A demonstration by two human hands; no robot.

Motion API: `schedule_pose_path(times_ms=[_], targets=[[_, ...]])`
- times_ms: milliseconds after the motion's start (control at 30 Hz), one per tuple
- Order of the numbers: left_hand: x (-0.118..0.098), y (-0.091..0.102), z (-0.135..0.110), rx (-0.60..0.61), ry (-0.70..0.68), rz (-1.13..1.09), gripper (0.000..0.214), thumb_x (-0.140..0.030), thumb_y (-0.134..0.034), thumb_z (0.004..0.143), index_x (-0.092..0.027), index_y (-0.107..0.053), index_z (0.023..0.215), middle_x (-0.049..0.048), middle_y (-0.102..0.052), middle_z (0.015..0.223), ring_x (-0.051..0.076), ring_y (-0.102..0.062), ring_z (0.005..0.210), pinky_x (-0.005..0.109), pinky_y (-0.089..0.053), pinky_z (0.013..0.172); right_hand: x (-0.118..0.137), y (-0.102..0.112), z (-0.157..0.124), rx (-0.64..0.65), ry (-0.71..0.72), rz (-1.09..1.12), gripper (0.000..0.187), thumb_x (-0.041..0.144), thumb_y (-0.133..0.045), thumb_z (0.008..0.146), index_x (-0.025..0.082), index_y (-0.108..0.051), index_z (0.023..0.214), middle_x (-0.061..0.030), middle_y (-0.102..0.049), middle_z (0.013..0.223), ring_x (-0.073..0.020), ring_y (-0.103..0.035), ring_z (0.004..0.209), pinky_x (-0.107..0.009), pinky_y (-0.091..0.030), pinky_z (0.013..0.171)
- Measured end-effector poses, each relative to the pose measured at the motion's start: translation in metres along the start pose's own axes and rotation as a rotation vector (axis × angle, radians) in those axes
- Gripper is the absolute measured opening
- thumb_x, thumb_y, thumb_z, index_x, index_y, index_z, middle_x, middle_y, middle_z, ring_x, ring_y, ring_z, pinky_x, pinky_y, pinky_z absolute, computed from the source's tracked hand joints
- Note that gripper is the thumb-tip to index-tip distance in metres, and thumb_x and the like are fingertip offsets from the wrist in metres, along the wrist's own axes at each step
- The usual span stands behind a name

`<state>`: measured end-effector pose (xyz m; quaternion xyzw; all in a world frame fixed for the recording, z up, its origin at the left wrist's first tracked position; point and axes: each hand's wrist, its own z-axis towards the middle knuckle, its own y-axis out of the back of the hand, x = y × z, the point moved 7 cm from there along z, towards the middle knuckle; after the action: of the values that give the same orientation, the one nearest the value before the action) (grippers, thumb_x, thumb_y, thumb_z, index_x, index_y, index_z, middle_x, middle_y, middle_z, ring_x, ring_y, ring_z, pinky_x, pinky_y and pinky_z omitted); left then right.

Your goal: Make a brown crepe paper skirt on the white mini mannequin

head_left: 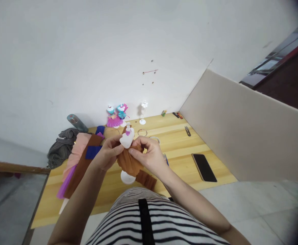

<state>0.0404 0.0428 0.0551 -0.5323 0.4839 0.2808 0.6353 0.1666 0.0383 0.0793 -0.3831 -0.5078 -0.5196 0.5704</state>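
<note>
Between my hands is a small white dress-form figure [127, 139] with a bit of purple at its neck and a round white base [127, 177] below. Brown-orange crepe paper [130, 163] hangs gathered round its waist like a skirt. My left hand [110, 152] pinches the figure's left side at the waist. On the other side, my right hand [147, 151] pinches the gathered paper between thumb and fingers. A darker brown folded strip [146, 180] lies by the base; whether it joins the skirt I cannot tell.
Two dressed figures [114, 117] and a bare white one [143, 112] stand by the wall. Coloured paper sheets [79, 163], striped cloth [62, 148] and a bottle [77, 122] are at left. A phone [204, 167], thread snips [187, 131] and a wire ring [142, 132] lie on the table. A panel [225, 129] borders the right.
</note>
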Motion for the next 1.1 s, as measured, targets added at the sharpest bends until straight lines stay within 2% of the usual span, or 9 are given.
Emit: schedule_pose_path(times_ms=[233,333,467,633,733,833,1000,1100], targets=[[-0.003,0.001,0.003,0.014,-0.012,0.034,0.038,-0.036,-0.078,0.065,-0.016,-0.074,0.097,0.0110,-0.073,0.098,0.027,-0.065,0.092,0.033,-0.047,0.082,-0.009,-0.005,0.012,0.034,-0.033,0.099,0.030,0.032,-0.066,0.063,0.019,-0.042,0.053,0.0068,-0.036,0.050,-0.0074,-0.031,0.048,-0.022,-0.026,0.047],[-0.001,0.006,0.007,0.021,0.009,0.009,0.042,-0.035,-0.078,0.065,-0.016,-0.073,0.101,0.0111,-0.073,0.099,0.027,-0.065,0.094,0.032,-0.048,0.081,-0.013,-0.008,0.017,0.053,-0.028,0.083,0.030,0.032,-0.066,0.065,0.019,-0.041,0.054,0.0069,-0.036,0.051,-0.0074,-0.031,0.048,-0.022,-0.026,0.048],[-0.003,0.013,0.009,-0.021,-0.032,0.000,0.053,-0.029,-0.079,0.065,-0.021,-0.066,0.115,0.0095,-0.071,0.106,0.025,-0.064,0.099,0.032,-0.047,0.086,-0.020,-0.008,0.019,0.063,-0.048,0.081,0.027,0.032,-0.065,0.065,0.019,-0.043,0.055,0.0067,-0.037,0.051,-0.0074,-0.031,0.049,-0.023,-0.026,0.049],[-0.007,0.007,0.006,0.003,-0.061,0.118,0.034,-0.031,-0.073,0.072,-0.015,-0.072,0.103,0.0112,-0.072,0.105,0.028,-0.063,0.103,0.036,-0.044,0.094,-0.027,-0.004,0.018,0.026,-0.065,0.083,0.030,0.033,-0.066,0.064,0.019,-0.041,0.055,0.0072,-0.035,0.051,-0.0070,-0.030,0.048,-0.022,-0.024,0.047],[-0.006,0.004,0.005,0.022,-0.053,0.160,0.038,-0.026,-0.075,0.069,-0.016,-0.071,0.105,0.0104,-0.072,0.105,0.028,-0.064,0.102,0.036,-0.045,0.093,-0.027,-0.003,0.018,0.008,-0.050,0.064,0.032,0.033,-0.065,0.065,0.020,-0.039,0.054,0.0073,-0.034,0.050,-0.0070,-0.029,0.048,-0.022,-0.024,0.047],[-0.004,0.008,0.005,-0.016,-0.061,0.161,0.036,-0.021,-0.077,0.067,-0.017,-0.072,0.102,0.0090,-0.073,0.101,0.026,-0.065,0.098,0.034,-0.047,0.089,-0.024,-0.003,0.018,0.032,-0.038,0.062,0.027,0.031,-0.063,0.066,0.019,-0.041,0.055,0.0067,-0.037,0.051,-0.0073,-0.031,0.049,-0.022,-0.026,0.048],[0.000,0.013,0.006,-0.050,-0.066,0.118,0.030,-0.022,-0.077,0.067,-0.016,-0.072,0.096,0.0090,-0.074,0.099,0.024,-0.066,0.094,0.033,-0.048,0.087,-0.018,-0.002,0.014,0.066,-0.067,0.109,0.025,0.030,-0.062,0.066,0.019,-0.042,0.055,0.0065,-0.038,0.051,-0.0077,-0.034,0.049,-0.022,-0.030,0.049],[-0.001,0.013,0.007,-0.074,-0.058,0.094,0.031,-0.022,-0.078,0.065,-0.016,-0.072,0.096,0.0088,-0.074,0.099,0.024,-0.066,0.095,0.034,-0.047,0.088,-0.011,0.001,0.010,0.049,-0.024,0.082,0.022,0.028,-0.061,0.067,0.019,-0.044,0.055,0.0055,-0.041,0.051,-0.0082,-0.036,0.049,-0.022,-0.031,0.049]])
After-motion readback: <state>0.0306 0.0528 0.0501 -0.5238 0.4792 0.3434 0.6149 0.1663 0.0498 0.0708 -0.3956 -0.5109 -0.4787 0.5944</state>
